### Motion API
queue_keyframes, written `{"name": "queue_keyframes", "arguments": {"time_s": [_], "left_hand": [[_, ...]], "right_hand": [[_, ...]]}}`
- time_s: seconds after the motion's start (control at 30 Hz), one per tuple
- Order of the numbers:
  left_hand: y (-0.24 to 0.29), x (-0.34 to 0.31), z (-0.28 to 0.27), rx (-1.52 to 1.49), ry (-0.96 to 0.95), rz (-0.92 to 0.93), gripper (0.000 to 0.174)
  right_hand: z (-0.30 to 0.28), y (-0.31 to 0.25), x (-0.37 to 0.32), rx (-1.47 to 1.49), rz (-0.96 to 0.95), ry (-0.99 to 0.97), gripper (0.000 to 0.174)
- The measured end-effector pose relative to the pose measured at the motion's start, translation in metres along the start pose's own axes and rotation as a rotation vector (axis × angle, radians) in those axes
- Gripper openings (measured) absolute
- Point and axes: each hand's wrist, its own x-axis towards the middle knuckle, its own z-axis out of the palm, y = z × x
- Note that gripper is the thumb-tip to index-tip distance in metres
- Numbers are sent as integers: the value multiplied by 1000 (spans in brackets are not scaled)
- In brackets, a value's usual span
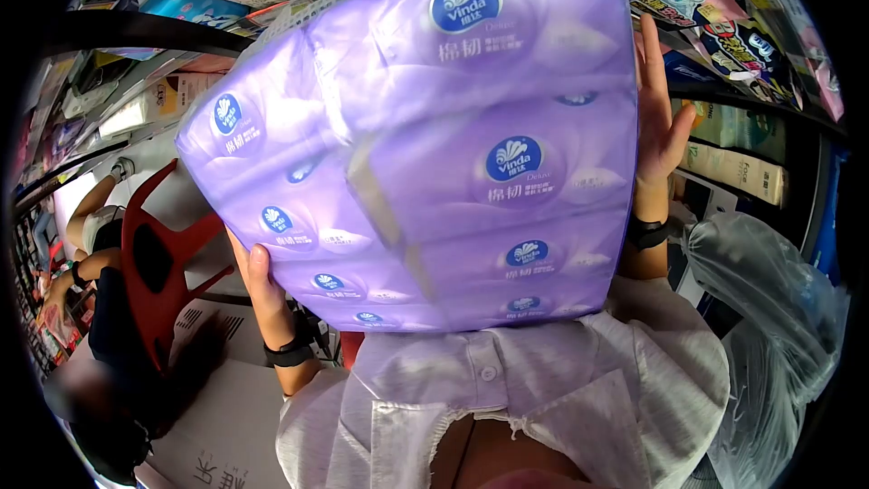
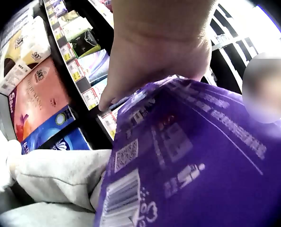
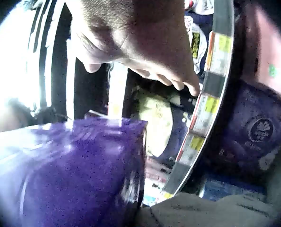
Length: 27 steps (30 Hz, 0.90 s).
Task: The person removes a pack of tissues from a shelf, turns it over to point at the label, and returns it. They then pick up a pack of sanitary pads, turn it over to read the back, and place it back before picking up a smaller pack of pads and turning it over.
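Closest to the head camera and filling the middle of the frame: purple Vinda tissue multipack (image 1: 434, 154), held up before the chest between both hands. At its lower left edge, left hand (image 1: 262, 285), thumb laid on the front face, fingers hidden behind the wrap, clamping that corner. Along its right side, right hand (image 1: 659, 122), palm against the pack, fingers straight and spread, tips above the top edge. Black wristband (image 1: 290, 353) on the left wrist. Pale shirt (image 1: 507, 380) across the bottom, red chair (image 1: 163, 254) at the left, clear plastic bag (image 1: 769, 308) at the right, stocked shelves (image 1: 733, 127) at the upper right. From the left wrist: same hand at top centre, thumb pointing down at the pack's upper edge; pack filling the lower right, printed side up, barcode (image 2: 121, 196) near the bottom; boxed tissues (image 2: 36, 101) on racks at the left, grey sleeve (image 2: 60, 177) at the lower left. From the right wrist: hand at the top, fingers loosely extended and gripping nothing; pack blurred at the lower left; shelf rail with price labels (image 3: 209, 94) curving down the right.
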Motion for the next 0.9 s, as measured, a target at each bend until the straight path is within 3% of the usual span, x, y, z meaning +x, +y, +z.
{"name": "queue_keyframes", "arguments": {"time_s": [0.07,0.13,0.2,0.27,0.4,0.47,0.5,0.57,0.6,0.63,0.67,0.73,0.8,0.83,0.9], "left_hand": [[-3,-9,3,-36,69,-51,55],[6,-14,11,-241,310,-215,66],[4,-8,3,-168,296,-186,74],[10,9,-2,-220,112,146,83],[9,8,-17,-353,34,212,90],[-21,-24,-26,440,8,114,97],[-37,-29,-47,440,6,109,97],[-65,-19,-94,11,-24,15,92],[-20,-12,-43,-37,-96,93,94],[11,2,-8,37,-51,207,95],[21,14,-4,-90,-54,260,95],[37,21,8,-182,63,245,106],[-7,-11,-10,140,160,139,103],[-10,-13,-12,20,110,106,100],[-9,-12,-10,-107,61,84,98]], "right_hand": [[9,5,-11,-92,92,-69,90],[18,8,-23,-141,164,-106,90],[18,5,-23,-164,183,-119,90],[12,-2,-21,-171,162,-127,89],[8,-7,-39,-187,153,-177,89],[10,-11,-44,-235,190,-184,92],[11,-15,-44,-284,223,-202,95],[10,-26,-33,-394,260,-244,100],[9,-32,-28,-451,282,-262,103],[14,-36,-20,-389,209,-203,106],[17,-39,-12,-328,136,-145,108],[14,-39,-13,-276,111,-148,110],[15,-35,-27,-420,201,-433,94],[7,-28,-23,-277,216,-459,89],[12,-34,-19,-298,199,-457,89]]}}
